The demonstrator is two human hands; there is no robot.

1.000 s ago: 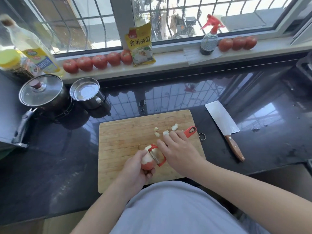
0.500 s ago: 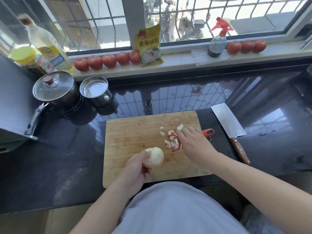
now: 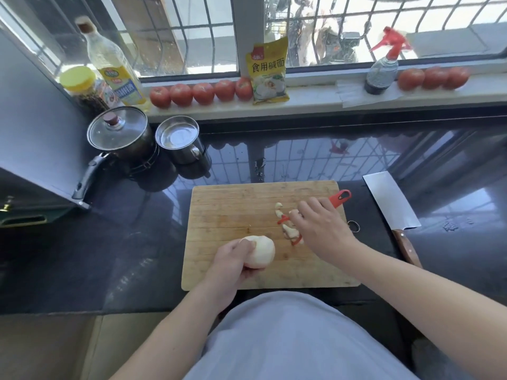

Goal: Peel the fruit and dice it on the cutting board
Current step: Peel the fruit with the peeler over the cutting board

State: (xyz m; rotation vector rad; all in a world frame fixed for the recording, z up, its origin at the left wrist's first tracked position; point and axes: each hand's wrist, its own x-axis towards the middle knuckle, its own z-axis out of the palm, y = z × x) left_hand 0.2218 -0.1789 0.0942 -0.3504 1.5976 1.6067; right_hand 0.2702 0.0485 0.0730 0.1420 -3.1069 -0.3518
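My left hand [image 3: 230, 266] grips a pale, fully peeled round fruit [image 3: 260, 252] low over the front of the wooden cutting board [image 3: 233, 209]. My right hand [image 3: 323, 229] lies over a red peeler [image 3: 340, 198] on the right part of the board. Its fingers curl over the handle, and the peeler's head pokes out beside the fingertips. Small peel scraps [image 3: 288, 230] are scattered by the peeler head. A cleaver [image 3: 389, 204] with a wooden handle lies on the dark counter just right of the board, untouched.
A lidded pot [image 3: 118, 133] and a steel cup [image 3: 178, 138] stand at the back left of the counter. Tomatoes [image 3: 203, 93], an oil bottle [image 3: 115, 64], a yellow packet [image 3: 270, 72] and a spray bottle [image 3: 381, 69] line the window sill.
The peeler left the fruit: my right hand carried it right and down onto the board among the peels. My left hand turned the fruit and lowered it toward the board.
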